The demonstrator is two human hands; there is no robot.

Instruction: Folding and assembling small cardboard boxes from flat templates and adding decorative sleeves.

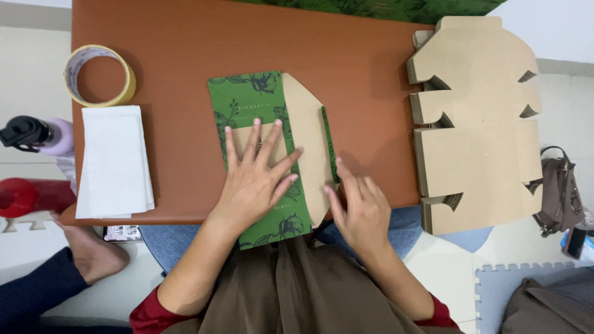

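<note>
On the brown surface [185, 37], seen from the head camera looking straight down, lies one flat box blank [272, 154], green with a dark leaf print on its outer face and plain tan cardboard where a flap is folded over. It sits near the front edge, its lower end hanging slightly past the edge toward the person's lap. Two hands work on it. The left hand [257, 179] lies flat on the green panel with fingers spread, pressing down and pinching nothing. The right hand [359, 210] rests just beside the tan flap at the blank's right edge, fingers loosely extended and slightly blurred; it grips nothing that I can see.

Off to the right, one stack of plain tan die-cut cardboard blanks [476, 124] overhangs the surface's edge. At the far left corner sits one roll of yellowish tape [99, 74], and just below it one stack of white folded sheets [114, 161]. Past the left edge stand two bottles, one lilac with a black cap [40, 135] and one red [31, 195]. Another person's bare foot [93, 250] shows below them. One brown bag [557, 185] lies on the floor at the right.
</note>
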